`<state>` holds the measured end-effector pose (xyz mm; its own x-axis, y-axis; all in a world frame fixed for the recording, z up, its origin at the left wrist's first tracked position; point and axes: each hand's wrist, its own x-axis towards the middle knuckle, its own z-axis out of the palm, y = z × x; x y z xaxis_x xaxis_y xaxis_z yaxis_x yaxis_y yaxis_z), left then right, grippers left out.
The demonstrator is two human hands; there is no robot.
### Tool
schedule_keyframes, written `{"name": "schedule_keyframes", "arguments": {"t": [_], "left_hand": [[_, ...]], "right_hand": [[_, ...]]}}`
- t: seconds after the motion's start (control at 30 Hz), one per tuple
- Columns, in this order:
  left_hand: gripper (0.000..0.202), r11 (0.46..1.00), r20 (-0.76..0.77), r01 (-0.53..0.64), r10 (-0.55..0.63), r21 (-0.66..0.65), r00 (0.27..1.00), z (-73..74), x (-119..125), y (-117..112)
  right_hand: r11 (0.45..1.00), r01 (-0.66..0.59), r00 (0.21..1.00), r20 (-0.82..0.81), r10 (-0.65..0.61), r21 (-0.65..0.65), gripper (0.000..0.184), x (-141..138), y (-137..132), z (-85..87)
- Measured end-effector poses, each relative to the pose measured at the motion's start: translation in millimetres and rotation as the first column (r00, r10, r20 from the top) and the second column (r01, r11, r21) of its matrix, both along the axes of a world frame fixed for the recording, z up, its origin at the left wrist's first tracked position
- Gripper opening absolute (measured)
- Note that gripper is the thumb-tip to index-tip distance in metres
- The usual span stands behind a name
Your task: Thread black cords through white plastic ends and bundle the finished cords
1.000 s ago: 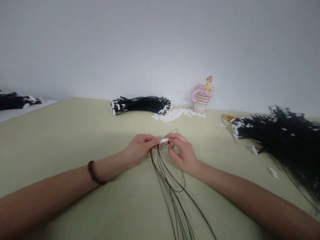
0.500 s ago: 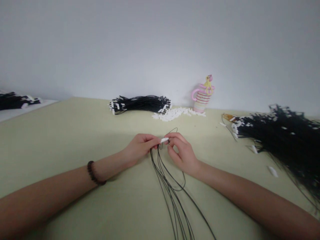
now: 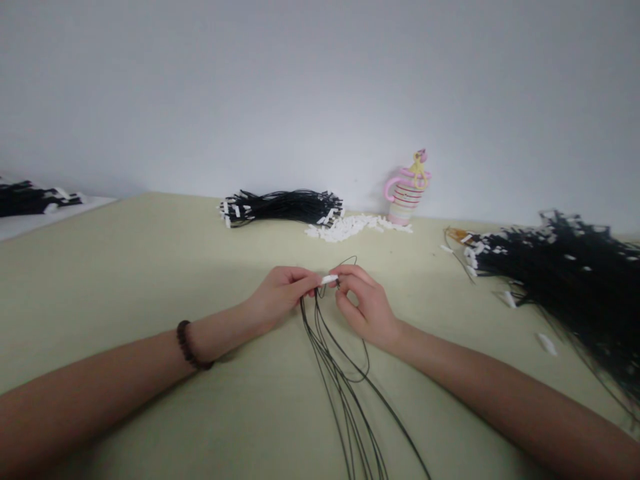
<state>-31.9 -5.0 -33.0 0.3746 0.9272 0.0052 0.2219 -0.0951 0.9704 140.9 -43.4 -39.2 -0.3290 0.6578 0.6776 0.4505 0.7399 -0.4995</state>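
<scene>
My left hand (image 3: 285,293) is closed in a pinch around one end of a small white plastic piece (image 3: 329,279). Several thin black cords (image 3: 345,380) also hang from its fingers and run down to the lower edge of the view. At the other end of the white piece, my right hand (image 3: 365,303) is closed, its fingertips pinching a thin black cord close to that end. One cord loops up behind the fingers. Whether the cord's tip is inside the white piece is too small to tell.
Against the wall lie a bundle of black cords (image 3: 285,205) with white ends, a heap of white pieces (image 3: 345,229) and a striped pink cup (image 3: 406,197). A large pile of black cords (image 3: 565,273) covers the right side. Another bundle (image 3: 30,199) lies far left.
Both hands keep almost the same pose, with the white piece between them. The view has shifted very slightly.
</scene>
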Motion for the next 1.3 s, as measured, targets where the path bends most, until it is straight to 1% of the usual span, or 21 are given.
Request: {"name": "schedule_keyframes", "arguments": {"t": [0.17,0.53,0.7,0.77,0.87,0.9,0.93,0.97,1.0,1.03,1.07,1.1,1.13,1.17,1.2,1.23,1.27,1.3], "left_hand": [[0.029,1.0,0.014,0.011,-0.011,-0.023,1.0,0.4,1,-1],[0.027,1.0,0.018,0.022,-0.022,-0.011,1.0,-0.2,1,-1],[0.027,0.999,0.028,-0.004,0.005,-0.035,1.0,4.6,1,0],[0.027,0.999,0.048,-0.029,0.03,-0.038,0.998,9.0,0,2],[0.025,0.997,0.098,-0.071,0.071,-0.008,0.993,18.7,-4,9],[0.024,0.996,0.116,-0.084,0.082,0.008,0.99,22.7,-6,11],[0.024,0.995,0.135,-0.094,0.09,0.023,0.987,26.8,-8,13],[0.023,0.995,0.152,-0.097,0.091,0.037,0.984,31.0,-10,15],[0.022,0.994,0.166,-0.096,0.086,0.053,0.982,35.2,-12,16],[0.021,0.994,0.176,-0.089,0.076,0.068,0.981,39.3,-14,16],[0.02,0.993,0.181,-0.081,0.065,0.082,0.981,43.2,-15,16],[0.019,0.993,0.18,-0.069,0.051,0.094,0.982,47.0,-16,16],[0.019,0.993,0.175,-0.056,0.037,0.105,0.984,50.5,-18,15],[0.018,0.993,0.171,-0.044,0.025,0.112,0.985,53.7,-19,14],[0.017,0.993,0.168,-0.035,0.015,0.117,0.986,56.5,-20,12],[0.017,0.993,0.165,-0.024,0.004,0.119,0.986,58.9,-22,11],[0.016,0.993,0.161,-0.014,-0.006,0.12,0.987,60.8,-24,10],[0.016,0.993,0.154,-0.003,-0.016,0.122,0.988,62.1,-25,10]], "right_hand": [[1.0,0.015,1.0,0.007,-0.015,0.001,0.009,-1,-1,0.4],[0.999,0.034,0.999,0.021,-0.035,0.014,0.01,-1,0,-1.8],[0.998,0.034,0.999,-0.017,-0.034,0.043,0.008,1,3,-3.2],[0.996,0.068,0.997,-0.036,-0.066,0.064,0.006,3,5,-2.9],[0.98,0.172,0.983,-0.077,-0.165,0.101,0.008,7,8,-4.4],[0.974,0.206,0.975,-0.099,-0.197,0.09,0.008,8,9,-5.6],[0.973,0.223,0.969,-0.123,-0.215,0.053,0.008,10,11,-6.9],[0.978,0.208,0.967,-0.144,-0.209,-0.021,0.009,11,13,-8.1],[0.98,0.149,0.973,-0.158,-0.169,-0.129,0.011,12,15,-8.6],[0.964,0.05,0.981,-0.168,-0.097,-0.26,0.014,13,17,-8.4],[0.916,-0.073,0.984,-0.18,0.001,-0.395,0.018,15,19,-7.3],[0.837,-0.197,0.974,-0.196,0.11,-0.511,0.021,17,20,-5.2],[0.742,-0.297,0.954,-0.213,0.21,-0.601,0.024,20,22,-2.5],[0.65,-0.367,0.929,-0.228,0.291,-0.665,0.026,23,23,0.5],[0.573,-0.408,0.906,-0.24,0.348,-0.711,0.027,26,24,3.4],[0.509,-0.43,0.889,-0.252,0.382,-0.746,0.028,29,26,5.6],[0.457,-0.441,0.88,-0.27,0.392,-0.772,0.028,32,27,6.8],[0.418,-0.446,0.879,-0.298,0.373,-0.792,0.028,34,29,7.0]]}}
